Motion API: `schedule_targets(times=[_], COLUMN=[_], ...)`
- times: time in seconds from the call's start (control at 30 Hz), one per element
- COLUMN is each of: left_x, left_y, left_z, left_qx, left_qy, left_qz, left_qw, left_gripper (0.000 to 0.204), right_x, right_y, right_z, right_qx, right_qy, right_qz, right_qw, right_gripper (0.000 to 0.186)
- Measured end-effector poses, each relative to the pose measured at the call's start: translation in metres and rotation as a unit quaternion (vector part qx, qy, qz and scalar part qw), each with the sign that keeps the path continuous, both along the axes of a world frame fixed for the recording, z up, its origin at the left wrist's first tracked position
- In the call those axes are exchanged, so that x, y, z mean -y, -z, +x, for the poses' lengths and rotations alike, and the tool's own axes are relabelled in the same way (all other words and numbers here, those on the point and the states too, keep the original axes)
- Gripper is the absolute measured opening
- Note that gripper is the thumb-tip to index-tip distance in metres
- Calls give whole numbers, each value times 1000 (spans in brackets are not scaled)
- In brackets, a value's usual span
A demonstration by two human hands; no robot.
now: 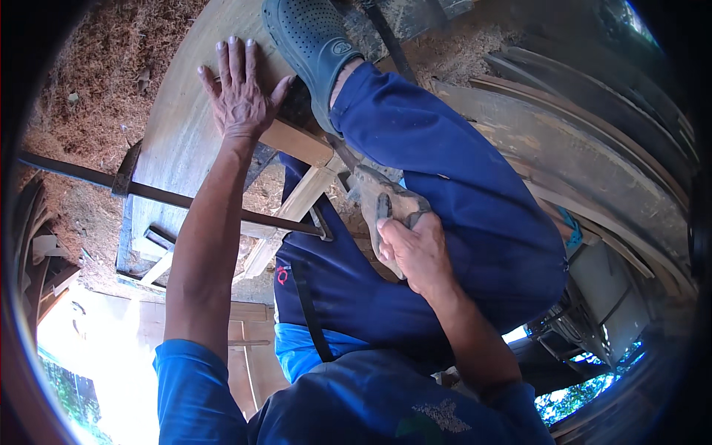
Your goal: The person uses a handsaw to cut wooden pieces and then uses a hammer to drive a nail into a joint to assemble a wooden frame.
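Left hand (241,100) is laid flat, fingers spread, on the broad wooden board (174,148), inside its curved left edge. By the right hand (419,252) a wooden-handled tool (372,194) is gripped, its far end near the pale wooden strut (300,202); contact cannot be told. Its room is bounded right by the bent leg (482,178), left by the bar clamp (163,195). The board's far right side is overlapped by a clog (308,52).

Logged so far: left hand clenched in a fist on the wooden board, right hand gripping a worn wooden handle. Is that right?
Not quite: the head view shows the left hand open, palm down on the wooden board, fingers extended. The right hand is gripping a worn wooden handle.
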State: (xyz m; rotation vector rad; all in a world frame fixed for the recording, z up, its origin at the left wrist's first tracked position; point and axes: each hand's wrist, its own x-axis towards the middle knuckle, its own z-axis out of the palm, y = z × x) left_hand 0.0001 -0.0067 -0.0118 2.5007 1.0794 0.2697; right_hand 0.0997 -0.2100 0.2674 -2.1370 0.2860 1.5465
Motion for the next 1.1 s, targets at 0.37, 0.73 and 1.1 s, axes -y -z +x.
schedule_targets(times=[0.37,0.73,1.1], left_x=[7,4,4], left_y=[0,5,0], left_z=[1,-7,-6], left_qx=[-36,-18,-80], left_qy=[16,17,34], left_qz=[-4,-1,1], left_qw=[999,1000,996], left_gripper=[86,82,80], right_x=[-23,-23,-19], right_y=[25,35,26], right_z=[-10,-19,-22], right_qx=[-16,-19,-48], right_qy=[111,147,194], right_qz=[-117,-65,-29], right_qw=[987,987,979], right_gripper=[24,10,18])
